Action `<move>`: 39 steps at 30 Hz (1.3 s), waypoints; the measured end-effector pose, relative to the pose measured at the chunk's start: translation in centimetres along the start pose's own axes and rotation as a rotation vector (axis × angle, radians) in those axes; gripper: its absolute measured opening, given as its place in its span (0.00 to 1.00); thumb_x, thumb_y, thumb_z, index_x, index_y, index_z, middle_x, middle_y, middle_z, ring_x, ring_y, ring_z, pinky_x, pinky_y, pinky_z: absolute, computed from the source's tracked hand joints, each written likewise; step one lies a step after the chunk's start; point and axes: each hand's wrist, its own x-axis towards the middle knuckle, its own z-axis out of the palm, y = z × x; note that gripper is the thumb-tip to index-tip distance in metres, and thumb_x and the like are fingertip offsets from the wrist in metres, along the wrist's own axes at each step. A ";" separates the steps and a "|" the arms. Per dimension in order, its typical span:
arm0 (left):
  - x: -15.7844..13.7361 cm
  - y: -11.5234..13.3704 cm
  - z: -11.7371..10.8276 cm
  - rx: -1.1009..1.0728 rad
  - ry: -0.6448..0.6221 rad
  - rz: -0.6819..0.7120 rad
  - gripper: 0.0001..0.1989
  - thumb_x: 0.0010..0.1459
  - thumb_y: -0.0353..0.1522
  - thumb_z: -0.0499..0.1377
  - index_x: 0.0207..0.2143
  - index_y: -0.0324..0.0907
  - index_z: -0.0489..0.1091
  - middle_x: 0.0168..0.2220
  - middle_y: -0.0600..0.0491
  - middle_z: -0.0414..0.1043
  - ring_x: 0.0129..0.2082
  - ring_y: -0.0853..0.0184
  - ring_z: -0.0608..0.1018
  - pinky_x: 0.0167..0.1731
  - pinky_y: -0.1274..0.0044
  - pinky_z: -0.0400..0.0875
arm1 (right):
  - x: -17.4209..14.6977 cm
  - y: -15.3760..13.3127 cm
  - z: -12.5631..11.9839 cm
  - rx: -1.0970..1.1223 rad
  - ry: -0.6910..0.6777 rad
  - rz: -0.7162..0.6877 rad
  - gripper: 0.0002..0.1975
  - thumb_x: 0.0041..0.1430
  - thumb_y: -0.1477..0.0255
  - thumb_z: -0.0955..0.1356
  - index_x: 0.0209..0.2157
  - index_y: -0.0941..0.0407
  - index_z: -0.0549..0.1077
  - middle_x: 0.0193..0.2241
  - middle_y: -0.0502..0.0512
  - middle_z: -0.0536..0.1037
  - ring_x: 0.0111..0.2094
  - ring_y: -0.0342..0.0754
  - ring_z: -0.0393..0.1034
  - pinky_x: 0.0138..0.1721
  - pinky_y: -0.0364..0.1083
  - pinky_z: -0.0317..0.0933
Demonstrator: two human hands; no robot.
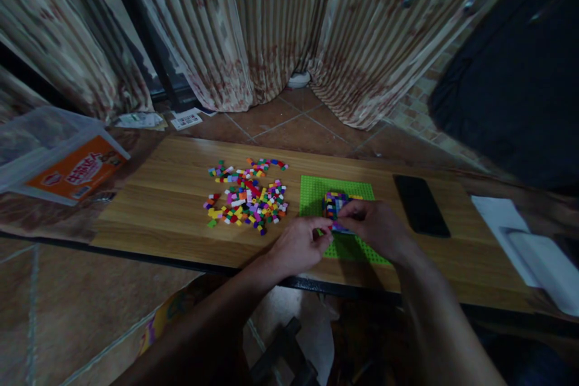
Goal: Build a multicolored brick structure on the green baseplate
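Observation:
A bright green studded baseplate (314, 193) lies on the wooden table, partly covered by my hands. On it stands a small build of coloured toy bricks (332, 202), low-walled, with greyish pieces inside. My left hand (301, 245) is at the build's near left corner, thumb and finger pinched around a small reddish-pink toy brick (329, 229). From the right, my right hand (377, 226) reaches over the build with its fingertips pressed together at the near side. Whatever those fingertips hold is hidden. Loose toy bricks (246, 196) of many colours are spread left of the baseplate.
A black phone (420, 205) lies right of the baseplate on the wooden table (154, 205). White papers (504, 232) and a white box-like thing (549, 265) are at the far right. A clear plastic tub (58, 157) with an orange label stands left. Striped curtains (280, 24) hang behind.

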 end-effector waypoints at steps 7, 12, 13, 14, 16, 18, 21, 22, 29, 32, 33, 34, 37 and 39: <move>0.1 0.0 0.0 0.010 0.004 -0.019 0.12 0.56 0.31 0.56 0.39 0.39 0.77 0.33 0.51 0.79 0.28 0.69 0.76 0.31 0.77 0.70 | 0.1 -0.1 0.2 -0.027 0.008 0.011 0.04 0.45 0.70 0.69 0.23 0.55 0.76 0.20 0.49 0.77 0.23 0.44 0.69 0.27 0.43 0.59; 0.0 0.1 0.1 0.027 -0.008 -0.026 0.11 0.56 0.31 0.56 0.39 0.40 0.77 0.33 0.52 0.79 0.28 0.69 0.76 0.31 0.77 0.70 | 0.1 -0.1 0.3 -0.051 0.006 0.031 0.04 0.46 0.71 0.69 0.23 0.55 0.76 0.20 0.50 0.77 0.23 0.45 0.69 0.27 0.43 0.59; 0.0 0.1 0.1 0.031 -0.010 -0.026 0.11 0.56 0.31 0.56 0.39 0.40 0.77 0.32 0.52 0.78 0.28 0.69 0.75 0.31 0.77 0.70 | 0.1 -0.1 0.3 -0.057 0.004 0.030 0.04 0.46 0.71 0.69 0.23 0.55 0.77 0.20 0.50 0.77 0.23 0.45 0.69 0.26 0.43 0.59; 0.0 0.1 0.0 0.033 -0.012 -0.026 0.12 0.56 0.31 0.56 0.39 0.40 0.77 0.31 0.52 0.78 0.27 0.69 0.75 0.30 0.77 0.70 | 0.1 -0.1 0.3 -0.062 0.004 0.027 0.04 0.46 0.71 0.69 0.23 0.55 0.77 0.20 0.50 0.77 0.23 0.45 0.69 0.27 0.43 0.59; -0.1 0.1 0.0 0.032 -0.016 -0.026 0.12 0.56 0.31 0.56 0.39 0.40 0.76 0.31 0.52 0.78 0.27 0.69 0.75 0.30 0.77 0.70 | 0.2 -0.1 0.3 -0.072 0.007 0.023 0.04 0.46 0.71 0.68 0.23 0.55 0.77 0.21 0.50 0.78 0.24 0.45 0.70 0.27 0.43 0.60; -0.1 0.2 -0.1 0.028 -0.021 -0.023 0.12 0.56 0.31 0.55 0.39 0.40 0.76 0.32 0.52 0.79 0.28 0.69 0.76 0.31 0.78 0.70 | 0.2 -0.3 0.2 -0.081 0.001 0.033 0.04 0.46 0.71 0.69 0.23 0.55 0.77 0.21 0.50 0.78 0.24 0.45 0.71 0.28 0.43 0.60; -0.2 0.2 -0.1 0.032 -0.036 -0.026 0.12 0.56 0.30 0.56 0.41 0.40 0.76 0.34 0.52 0.79 0.28 0.69 0.76 0.32 0.77 0.71 | 0.2 -0.4 0.0 -0.085 -0.024 0.052 0.04 0.45 0.71 0.69 0.23 0.55 0.77 0.20 0.50 0.77 0.24 0.45 0.71 0.27 0.43 0.60; -0.2 0.3 -0.1 0.036 -0.036 -0.030 0.13 0.56 0.30 0.56 0.42 0.41 0.76 0.34 0.52 0.80 0.28 0.69 0.76 0.32 0.77 0.71 | 0.2 -0.5 -0.1 -0.080 -0.028 0.047 0.04 0.45 0.71 0.69 0.22 0.55 0.77 0.20 0.50 0.77 0.23 0.45 0.70 0.27 0.43 0.60; 0.0 -0.2 -1.6 -0.019 0.092 -0.033 0.14 0.57 0.30 0.56 0.43 0.42 0.77 0.36 0.51 0.81 0.30 0.67 0.79 0.34 0.76 0.73 | -0.1 -1.2 1.6 0.155 0.164 -0.089 0.08 0.54 0.66 0.67 0.29 0.55 0.77 0.30 0.53 0.80 0.29 0.47 0.73 0.32 0.45 0.64; 0.6 -1.3 -4.1 -0.131 0.304 -0.069 0.12 0.56 0.29 0.57 0.41 0.40 0.77 0.34 0.51 0.80 0.33 0.66 0.80 0.36 0.76 0.74 | -0.3 -2.7 3.5 0.140 0.182 -0.220 0.07 0.57 0.68 0.66 0.31 0.54 0.76 0.31 0.53 0.79 0.31 0.46 0.72 0.35 0.45 0.64; 0.8 -1.7 -5.1 -0.166 0.399 -0.077 0.11 0.55 0.29 0.58 0.40 0.40 0.77 0.35 0.50 0.80 0.34 0.66 0.80 0.38 0.76 0.74 | -0.4 -3.2 4.2 0.109 0.153 -0.264 0.07 0.58 0.69 0.66 0.31 0.54 0.76 0.31 0.52 0.78 0.32 0.46 0.72 0.36 0.45 0.63; 1.0 -2.1 -6.1 -0.209 0.489 -0.085 0.11 0.55 0.29 0.58 0.40 0.39 0.77 0.35 0.50 0.80 0.35 0.66 0.80 0.38 0.76 0.74 | -0.4 -3.8 4.9 0.091 0.121 -0.301 0.07 0.59 0.70 0.65 0.31 0.54 0.76 0.31 0.52 0.78 0.33 0.46 0.72 0.37 0.45 0.63; 1.1 -2.9 -8.6 -0.264 0.662 -0.096 0.10 0.53 0.30 0.59 0.38 0.37 0.77 0.35 0.50 0.80 0.34 0.66 0.79 0.38 0.76 0.74 | -0.2 -5.1 7.1 0.060 0.072 -0.330 0.07 0.59 0.72 0.65 0.34 0.55 0.76 0.33 0.53 0.77 0.34 0.45 0.71 0.37 0.44 0.62; 0.9 -3.2 -9.5 -0.275 0.700 -0.112 0.10 0.52 0.30 0.60 0.37 0.37 0.77 0.34 0.51 0.80 0.33 0.67 0.79 0.37 0.76 0.73 | 0.1 -5.5 8.4 0.024 0.055 -0.309 0.07 0.59 0.71 0.66 0.36 0.55 0.76 0.34 0.54 0.77 0.34 0.46 0.71 0.38 0.44 0.62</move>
